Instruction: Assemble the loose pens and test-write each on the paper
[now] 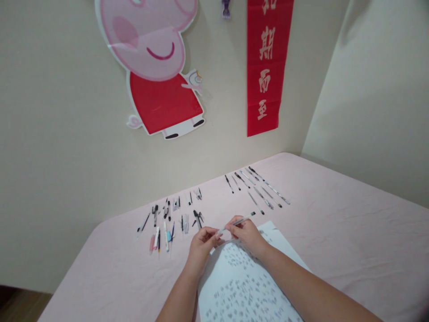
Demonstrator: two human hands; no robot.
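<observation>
A slim clear-barrelled pen [241,219] with a dark end at its upper right is held at a slant above the far edge of a paper sheet. Pinched round its middle are the fingers of my right hand [247,233]. My left hand [203,243] is closed at the pen's lower left end, thumb and fingertips together; the tip there is too small to make out. Under my forearms lies the white sheet [248,295], covered with small dark marks.
Pens stand in rows at the back right, one a long patterned pen [276,192]. To the left lie dismantled pen parts, including a black cap [169,204] and a white pen piece [166,236]. The pink bed sheet [335,214] meets the wall [221,147] behind.
</observation>
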